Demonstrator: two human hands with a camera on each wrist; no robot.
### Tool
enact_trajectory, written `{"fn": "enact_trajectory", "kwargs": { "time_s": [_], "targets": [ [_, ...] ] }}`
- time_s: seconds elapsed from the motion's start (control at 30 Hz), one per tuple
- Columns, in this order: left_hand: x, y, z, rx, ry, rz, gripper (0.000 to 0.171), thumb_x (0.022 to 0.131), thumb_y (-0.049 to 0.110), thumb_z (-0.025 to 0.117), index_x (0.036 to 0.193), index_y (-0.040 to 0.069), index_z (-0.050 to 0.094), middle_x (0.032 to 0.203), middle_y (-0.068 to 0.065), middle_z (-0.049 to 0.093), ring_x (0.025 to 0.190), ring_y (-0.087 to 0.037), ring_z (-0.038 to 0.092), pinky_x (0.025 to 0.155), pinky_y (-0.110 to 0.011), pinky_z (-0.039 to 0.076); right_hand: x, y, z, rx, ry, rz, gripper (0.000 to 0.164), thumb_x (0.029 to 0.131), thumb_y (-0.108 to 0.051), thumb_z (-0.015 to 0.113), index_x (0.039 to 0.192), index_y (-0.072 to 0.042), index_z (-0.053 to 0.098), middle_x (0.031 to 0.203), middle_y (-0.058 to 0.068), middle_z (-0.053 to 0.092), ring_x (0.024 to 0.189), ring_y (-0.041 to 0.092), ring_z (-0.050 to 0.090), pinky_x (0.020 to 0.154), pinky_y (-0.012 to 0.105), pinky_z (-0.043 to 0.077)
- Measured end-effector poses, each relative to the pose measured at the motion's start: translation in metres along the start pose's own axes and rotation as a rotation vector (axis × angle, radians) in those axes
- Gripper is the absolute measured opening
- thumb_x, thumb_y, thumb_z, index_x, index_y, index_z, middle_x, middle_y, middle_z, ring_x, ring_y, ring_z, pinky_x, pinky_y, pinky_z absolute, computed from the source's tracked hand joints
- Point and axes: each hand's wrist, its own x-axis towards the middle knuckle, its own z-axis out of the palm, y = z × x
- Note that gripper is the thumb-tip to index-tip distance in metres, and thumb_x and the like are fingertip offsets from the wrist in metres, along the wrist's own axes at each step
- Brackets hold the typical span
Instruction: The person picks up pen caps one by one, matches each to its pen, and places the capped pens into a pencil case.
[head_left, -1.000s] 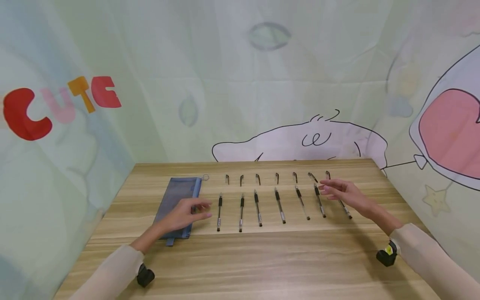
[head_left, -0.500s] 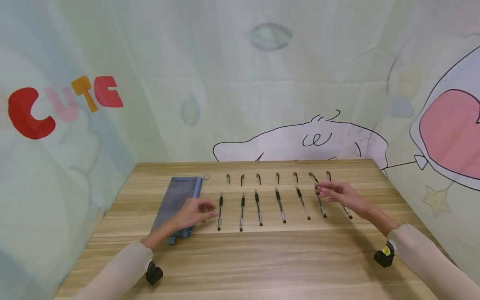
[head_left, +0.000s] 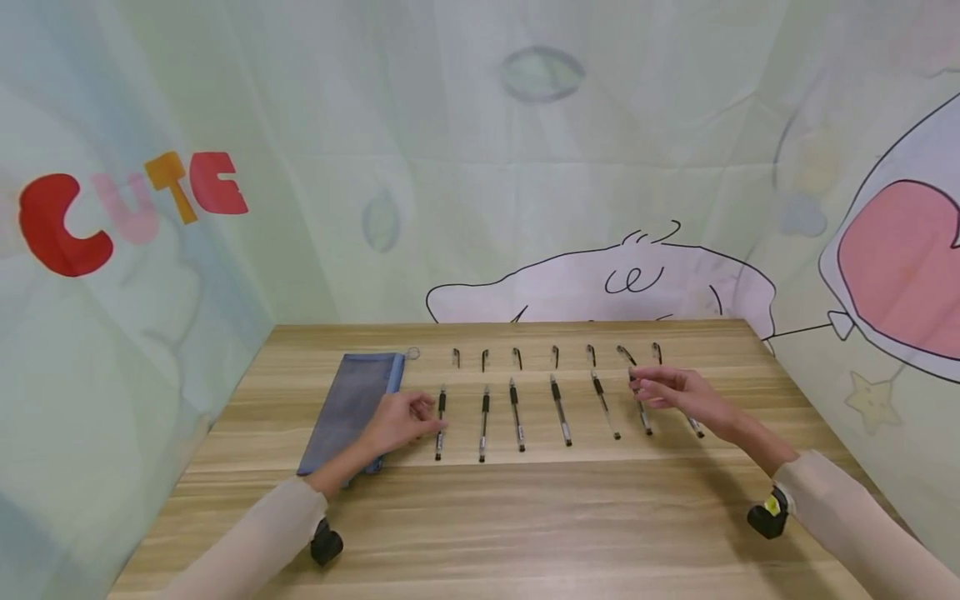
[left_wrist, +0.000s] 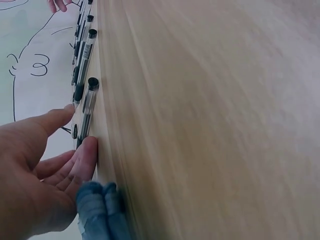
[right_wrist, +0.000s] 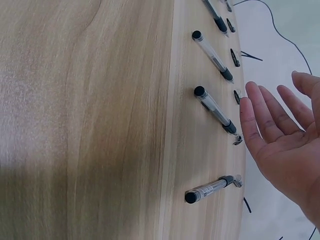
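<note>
In the head view, several uncapped gel pens lie in a row with black grips toward the wall. My left hand [head_left: 405, 421] hovers at the leftmost pen [head_left: 441, 404]. In the left wrist view that pen [left_wrist: 90, 107] shows between the spread thumb and fingers, which are not closed round it. My right hand [head_left: 690, 398], fingers loosely extended, is held over the two rightmost pens and partly covers them. The right wrist view shows this hand [right_wrist: 285, 125] raised above the table, holding nothing. Behind the pens runs a row of black clip caps [head_left: 517, 359].
A blue mesh zip pouch [head_left: 352, 392] lies left of the pens, partly under my left forearm. Its pull ring [head_left: 413, 353] sticks out at the far corner. Printed fabric [head_left: 480, 208] hangs behind the wooden table [head_left: 525, 517].
My left hand has moved right from over the pouch to the leftmost pen. My right hand has shifted slightly left and nearer me. The pens and caps stay in place.
</note>
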Motion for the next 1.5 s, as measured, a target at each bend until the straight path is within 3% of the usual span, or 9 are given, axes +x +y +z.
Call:
{"fn": "enact_trajectory", "kwargs": {
  "time_s": [0.23,0.43,0.53,0.73,0.9,1.0,1.1,1.27,1.5],
  "targets": [
    [0.003,0.006,0.006,-0.001,0.000,-0.117,0.042,0.084,0.021,0.085,0.112,-0.007,0.069,0.075,-0.007,0.068,0.051,-0.011,0.061,0.048,-0.024,0.051,-0.001,0.003,0.001,0.013,-0.007,-0.012,0.052,0.108,-0.025,0.055,0.146,0.009,0.045,0.143,0.034,0.054,0.114,0.011,0.070,0.096,0.030,0.061],
    [0.007,0.012,0.010,0.071,0.000,-0.199,0.025,0.082,0.024,0.086,0.086,0.004,0.071,0.063,0.000,0.067,0.047,-0.009,0.059,0.046,-0.021,0.044,0.003,0.005,0.003,0.007,-0.001,-0.001,0.054,0.107,-0.027,0.055,0.146,0.009,0.045,0.144,0.031,0.055,0.114,0.012,0.070,0.095,0.030,0.061],
    [0.009,0.018,0.010,0.099,0.000,-0.223,0.023,0.082,0.020,0.086,0.076,0.007,0.070,0.058,-0.001,0.067,0.046,-0.010,0.060,0.045,-0.021,0.047,0.006,0.005,0.005,0.002,0.006,0.007,0.056,0.106,-0.029,0.057,0.146,0.008,0.045,0.144,0.029,0.056,0.116,0.014,0.070,0.096,0.031,0.060],
    [0.009,0.026,0.011,0.060,-0.001,-0.275,0.016,0.085,0.010,0.082,0.075,0.002,0.073,0.059,-0.005,0.069,0.046,-0.011,0.064,0.046,-0.025,0.057,0.010,0.004,0.007,-0.001,0.009,0.010,0.057,0.107,-0.031,0.056,0.147,0.008,0.045,0.144,0.028,0.056,0.121,0.024,0.068,0.099,0.034,0.060],
    [0.009,0.019,0.009,-0.141,-0.020,-0.350,0.010,0.088,0.006,0.076,0.086,-0.003,0.074,0.066,-0.008,0.071,0.050,-0.011,0.065,0.050,-0.026,0.060,0.010,0.005,0.009,0.027,0.035,0.023,0.057,0.105,-0.030,0.059,0.145,0.008,0.047,0.144,0.028,0.056,0.115,0.010,0.069,0.099,0.032,0.060],
    [0.009,0.016,0.005,-0.304,-0.034,-0.423,0.016,0.091,0.006,0.073,0.099,-0.007,0.071,0.071,-0.010,0.071,0.054,-0.011,0.066,0.054,-0.027,0.062,0.011,0.007,0.009,0.051,0.052,0.021,0.057,0.104,-0.029,0.061,0.144,0.009,0.048,0.144,0.029,0.057,0.110,0.001,0.069,0.098,0.030,0.060],
    [0.007,0.017,0.001,-0.391,-0.046,-0.471,0.023,0.093,0.007,0.071,0.110,-0.009,0.068,0.077,-0.010,0.073,0.059,-0.010,0.067,0.059,-0.027,0.064,0.011,0.009,0.009,0.059,0.048,0.011,0.057,0.104,-0.028,0.061,0.145,0.009,0.048,0.144,0.029,0.056,0.110,0.001,0.069,0.098,0.028,0.059],
    [0.005,0.020,-0.002,-0.481,-0.064,-0.467,0.032,0.094,0.005,0.070,0.123,-0.009,0.066,0.093,-0.014,0.076,0.068,-0.012,0.070,0.067,-0.029,0.065,0.014,0.011,0.009,0.050,0.032,-0.009,0.056,0.105,-0.026,0.060,0.147,0.007,0.046,0.147,0.029,0.054,0.116,0.007,0.069,0.102,0.032,0.058],
    [0.004,0.022,-0.004,-0.641,-0.084,-0.458,0.041,0.096,0.003,0.069,0.134,-0.008,0.059,0.101,-0.018,0.077,0.075,-0.014,0.073,0.076,-0.033,0.066,0.024,0.009,0.017,0.071,0.020,0.004,0.060,0.103,-0.031,0.062,0.149,0.004,0.045,0.147,0.026,0.055,0.117,0.003,0.067,0.107,0.037,0.054]
  ]
}}
